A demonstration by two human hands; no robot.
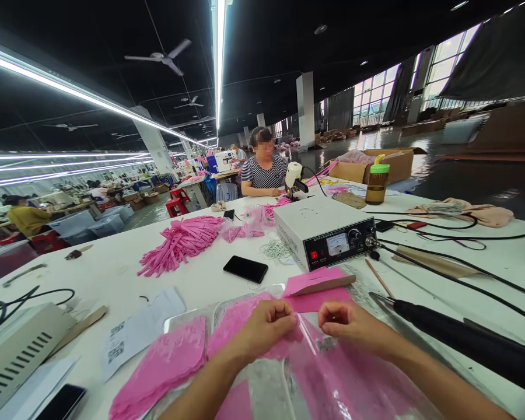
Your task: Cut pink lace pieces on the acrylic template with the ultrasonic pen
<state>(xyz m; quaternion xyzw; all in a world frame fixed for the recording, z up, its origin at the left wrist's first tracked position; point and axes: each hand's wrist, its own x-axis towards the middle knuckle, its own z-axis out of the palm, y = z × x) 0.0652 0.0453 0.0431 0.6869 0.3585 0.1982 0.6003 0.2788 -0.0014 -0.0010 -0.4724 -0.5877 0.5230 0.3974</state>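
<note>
Glossy, translucent plastic film [328,373], creased, pink beneath; left hand [266,326] pinching edge; right hand [354,328] curled, grip unclear; layered pink stack [168,359] alongside.

From my remote seat I see, on the white table [109,273], a flat black smartphone [245,269] and, near the lower left edge, a second slab-shaped dark phone [62,402]. An amber see-through bottle with a green lid [377,186] stands upright before an open brown cardboard box [352,171]. Across the table I find a person in a black-and-white striped top [262,175]. Farther back I make out glossy red stools [179,202]; overhead hangs a pale three-bladed ceiling fan [163,57].
</note>
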